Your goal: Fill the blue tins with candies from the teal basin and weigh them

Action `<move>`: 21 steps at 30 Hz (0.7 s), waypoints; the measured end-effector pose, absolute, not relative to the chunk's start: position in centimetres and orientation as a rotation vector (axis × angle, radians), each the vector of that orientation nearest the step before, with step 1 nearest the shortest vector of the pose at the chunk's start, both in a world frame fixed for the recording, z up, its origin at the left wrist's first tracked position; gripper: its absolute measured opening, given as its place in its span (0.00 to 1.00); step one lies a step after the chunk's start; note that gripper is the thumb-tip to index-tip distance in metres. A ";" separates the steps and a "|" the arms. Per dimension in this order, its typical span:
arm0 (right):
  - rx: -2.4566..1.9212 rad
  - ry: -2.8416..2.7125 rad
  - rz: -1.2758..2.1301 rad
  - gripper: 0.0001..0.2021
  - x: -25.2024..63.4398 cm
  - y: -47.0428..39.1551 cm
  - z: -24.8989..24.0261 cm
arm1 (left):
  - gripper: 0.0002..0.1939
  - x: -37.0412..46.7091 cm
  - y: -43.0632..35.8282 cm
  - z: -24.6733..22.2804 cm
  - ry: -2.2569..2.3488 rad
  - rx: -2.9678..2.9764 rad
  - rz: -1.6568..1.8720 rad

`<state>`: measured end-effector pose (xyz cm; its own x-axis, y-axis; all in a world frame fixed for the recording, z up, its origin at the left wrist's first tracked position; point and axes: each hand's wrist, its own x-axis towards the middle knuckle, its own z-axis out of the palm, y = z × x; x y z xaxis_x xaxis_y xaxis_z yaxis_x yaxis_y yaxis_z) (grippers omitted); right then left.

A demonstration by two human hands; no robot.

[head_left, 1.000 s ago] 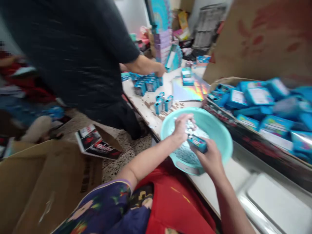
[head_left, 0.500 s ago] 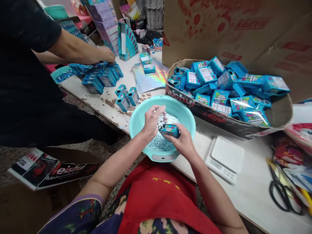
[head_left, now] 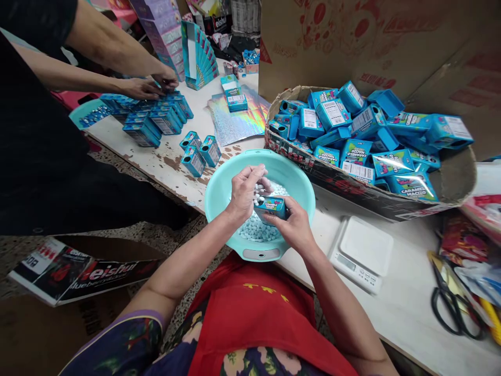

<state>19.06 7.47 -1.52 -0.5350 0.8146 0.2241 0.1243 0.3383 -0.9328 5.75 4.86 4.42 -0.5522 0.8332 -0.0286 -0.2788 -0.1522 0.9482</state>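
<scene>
My right hand (head_left: 294,222) grips a small blue candy box (head_left: 270,209), tilted over a turquoise basin (head_left: 219,183). My left hand (head_left: 246,192) is cupped around some small white candies (head_left: 258,192) right at the box's left end, fingers curled. Some of the candies sit at the box's opening. More candies (head_left: 258,228) lie in the bottom of the basin below both hands. How many candies are inside the box is hidden.
Right of the basin stands a cardboard carton (head_left: 321,177) heaped with blue boxes, then a white scale (head_left: 364,250) and black scissors (head_left: 454,303). Three blue boxes (head_left: 199,151) stand left. A co-worker's hands (head_left: 156,86) touch rows of boxes (head_left: 156,120). Holographic sheets (head_left: 235,122) lie behind.
Fewer candies show in my left hand, and its fingers have tipped lower toward the box. The co-worker's second hand has come into view over the rows. The view has shifted slightly.
</scene>
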 end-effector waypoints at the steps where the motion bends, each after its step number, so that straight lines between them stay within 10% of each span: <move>1: -0.823 -1.889 1.232 0.16 19.1 7.5 -1.5 | 0.18 5.8 4.9 4.4 1.323 0.685 1.808; 21: -0.892 -1.550 1.169 0.21 21.5 9.5 -2.0 | 0.13 2.5 5.9 1.3 1.700 1.122 1.392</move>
